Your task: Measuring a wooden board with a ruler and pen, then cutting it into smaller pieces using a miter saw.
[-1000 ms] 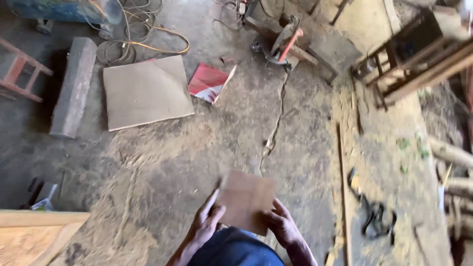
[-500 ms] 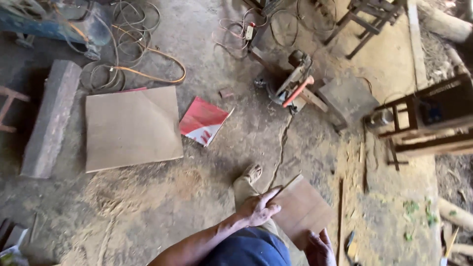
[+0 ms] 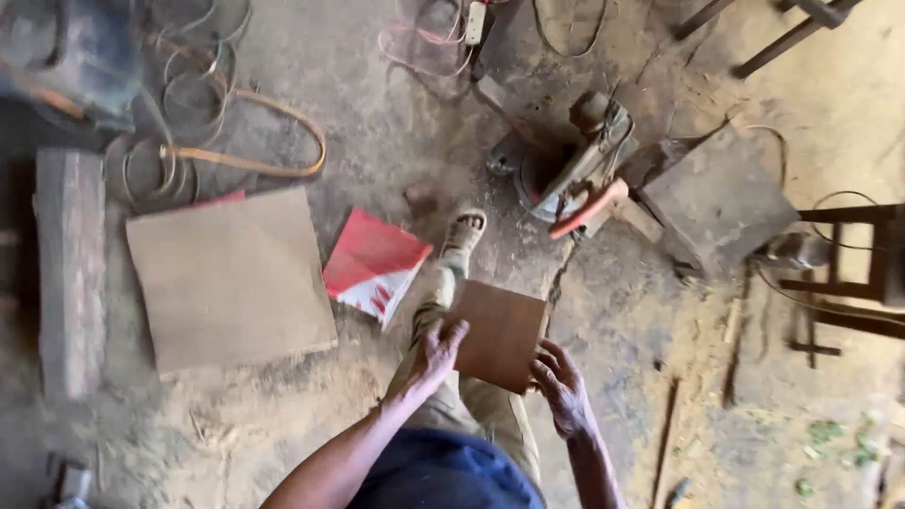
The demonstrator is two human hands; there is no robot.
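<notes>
I hold a small square brown board (image 3: pixel 500 333) flat in front of me with both hands. My left hand (image 3: pixel 435 351) grips its left edge and my right hand (image 3: pixel 558 385) grips its lower right corner. Below the board my leg in tan trousers steps forward, with my sandalled foot (image 3: pixel 465 233) on the dusty floor. Just ahead of the foot lies a circular saw (image 3: pixel 570 162) with an orange handle.
A large cardboard sheet (image 3: pixel 229 278) lies on the left, with a red and white packet (image 3: pixel 372 266) beside it. A wooden beam (image 3: pixel 68 269) lies at far left. Cables coil at top left. A grey slab (image 3: pixel 721 200) and dark wooden frame (image 3: pixel 853 273) stand right.
I have walked forward. The saw, cardboard and packet now lie closer, and my foot has stepped out ahead. Both hands still hold the board.
</notes>
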